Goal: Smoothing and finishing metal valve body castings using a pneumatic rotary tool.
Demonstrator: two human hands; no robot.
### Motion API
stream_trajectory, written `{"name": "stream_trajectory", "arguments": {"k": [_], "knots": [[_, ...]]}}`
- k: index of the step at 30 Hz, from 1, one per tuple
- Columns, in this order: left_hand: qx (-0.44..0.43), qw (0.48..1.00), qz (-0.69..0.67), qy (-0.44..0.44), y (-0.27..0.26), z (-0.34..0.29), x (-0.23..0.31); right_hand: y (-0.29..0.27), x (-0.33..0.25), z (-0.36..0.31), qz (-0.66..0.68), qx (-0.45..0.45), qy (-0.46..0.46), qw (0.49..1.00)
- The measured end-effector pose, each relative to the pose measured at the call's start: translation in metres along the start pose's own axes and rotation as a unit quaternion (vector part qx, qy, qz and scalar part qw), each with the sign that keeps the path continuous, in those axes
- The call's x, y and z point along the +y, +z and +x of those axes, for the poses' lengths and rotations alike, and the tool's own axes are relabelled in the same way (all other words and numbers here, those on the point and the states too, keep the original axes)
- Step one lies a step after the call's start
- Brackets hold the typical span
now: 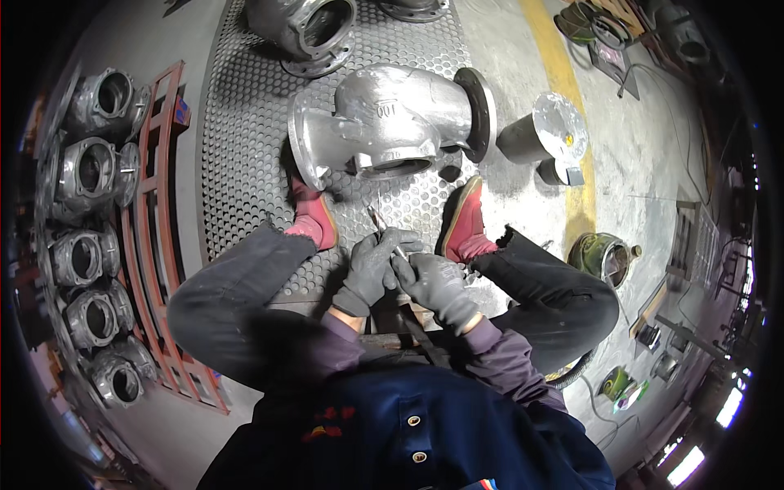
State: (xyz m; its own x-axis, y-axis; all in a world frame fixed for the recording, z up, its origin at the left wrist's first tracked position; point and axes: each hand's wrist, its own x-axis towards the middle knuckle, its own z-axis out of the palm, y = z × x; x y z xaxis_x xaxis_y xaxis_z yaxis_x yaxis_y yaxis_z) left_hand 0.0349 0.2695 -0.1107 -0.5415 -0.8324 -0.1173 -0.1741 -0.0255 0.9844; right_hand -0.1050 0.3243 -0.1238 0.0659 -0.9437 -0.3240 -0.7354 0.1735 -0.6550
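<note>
The perforated mat (237, 139) underlies the work area. The flanged valve body casting (384, 102) rests on it, far of my hands, round opening facing near. My gloved left hand (372, 268) curls closed around a slender metal tool (376, 219); my gloved right hand (434, 284) pinches its near end. The tool is clear of the casting; I judge preparation in hand, contact work left, and cannot determine completed work.

Head fisheye, looking down, edges perhaps unclear
</note>
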Motion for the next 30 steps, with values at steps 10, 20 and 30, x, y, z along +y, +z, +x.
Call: {"name": "stream_trajectory", "arguments": {"k": [10,20,30], "knots": [[0.086,0.913,-0.018,-0.398,0.018,0.002,-0.026,0.005,0.033,0.005,0.099,0.085,-0.062,0.990],[0.006,0.955,0.183,-0.232,0.025,0.014,-0.006,-0.022,0.010,0.040,0.392,0.150,0.010,0.908],[0.387,0.914,0.094,-0.082,-0.117,0.096,-0.001,-0.072,0.083,0.137,0.242,0.306,0.001,0.921]]}}
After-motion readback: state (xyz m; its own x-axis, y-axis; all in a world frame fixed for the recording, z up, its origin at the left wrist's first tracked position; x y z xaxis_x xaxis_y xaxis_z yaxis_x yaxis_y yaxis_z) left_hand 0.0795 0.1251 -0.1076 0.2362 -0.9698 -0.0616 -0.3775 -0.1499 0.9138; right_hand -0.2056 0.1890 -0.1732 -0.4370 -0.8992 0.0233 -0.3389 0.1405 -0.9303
